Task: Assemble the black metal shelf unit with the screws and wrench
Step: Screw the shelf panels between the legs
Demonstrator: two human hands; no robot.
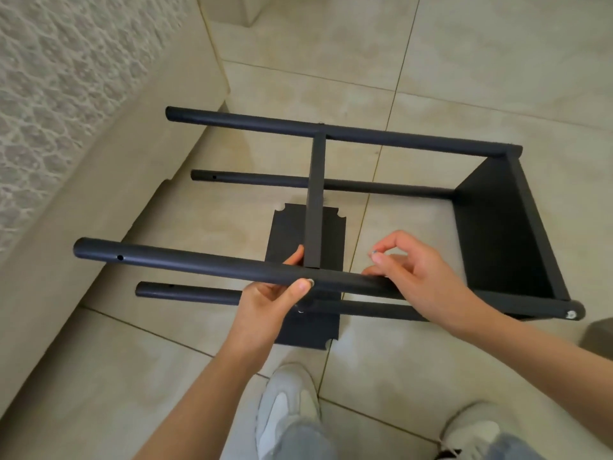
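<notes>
Evidently shelf unit [497, 234] lies sideways for access. Left hand [275, 300] grips near pole [185, 262], steadying the joint; right hand [411, 273] pinches a screw [374, 252], likely meant there.

The pale tiled floor [481, 78] bears the black metal shelf unit [497, 234] lying on its side, a flat black panel [285, 234] flat on the tiles under its lower posts, two light-coloured shoes [285, 403] nearer the camera, and a dark object [598, 333] at the right edge.
</notes>
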